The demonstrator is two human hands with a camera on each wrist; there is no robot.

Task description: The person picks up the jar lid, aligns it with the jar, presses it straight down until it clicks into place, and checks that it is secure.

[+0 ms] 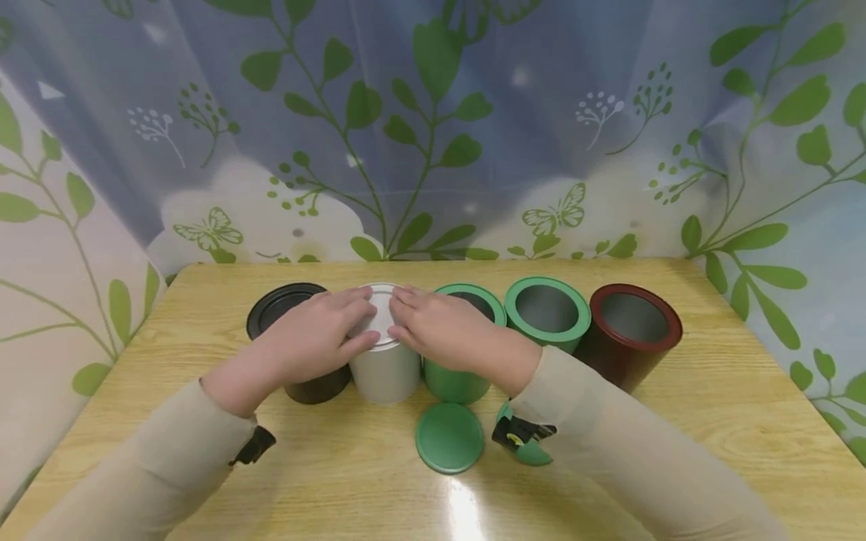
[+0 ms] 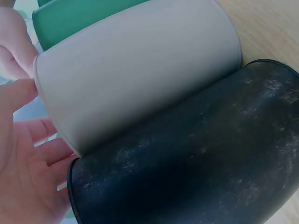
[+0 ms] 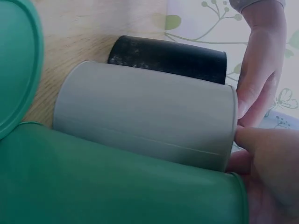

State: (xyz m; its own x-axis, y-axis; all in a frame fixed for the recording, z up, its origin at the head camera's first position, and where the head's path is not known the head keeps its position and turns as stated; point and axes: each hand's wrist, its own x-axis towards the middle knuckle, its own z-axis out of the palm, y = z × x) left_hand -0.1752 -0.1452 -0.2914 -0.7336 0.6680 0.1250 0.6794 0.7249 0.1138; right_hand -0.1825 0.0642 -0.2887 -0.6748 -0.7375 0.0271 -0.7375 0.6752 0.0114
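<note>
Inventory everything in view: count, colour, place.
Black can: 1, black, left end of row
White can: 1, white, second from left
Green cans: 2, green, third and fourth
Dark red can: 1, dark red, right end
Green lids: 2, green, before the row, one partly hidden
Tabletop: 1, light wood, underneath
Backdrop: 1, blue-white with green leaves, behind
Wrist devices: 2, black, both wrists
Sleeves: 2, beige, both forearms
Left hand: 1, bare, atop white can
Right hand: 1, bare, atop white can
</note>
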